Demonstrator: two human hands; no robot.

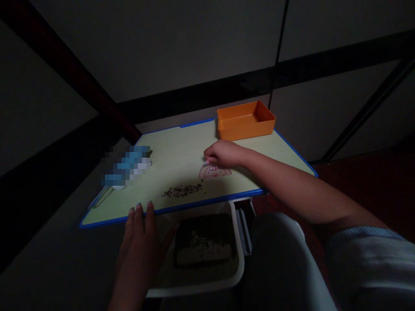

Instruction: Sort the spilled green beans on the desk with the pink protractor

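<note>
While my left hand (141,239) lies palm down with its fingers apart, 3 fingertips reach the near blue edging (207,201) of the pale tabletop (171,151), and the thumb points over the white tub (240,259) just below. My right hand (223,153) is curled in, its fingers drawn together beside the red semicircular print (215,173); I cannot tell whether it grips anything. The small dark grains (183,190) lie in a loose strip between my 2 hands, with a narrow margin before the near edging and a wide stretch of surface beyond. Behind my right hand, the orange box (248,130) sits by the far edge, its front wall near my knuckles. More dark specks (207,246) show inside the tub, and a blurred blue-and-white object (129,166) lies toward the left edge.
</note>
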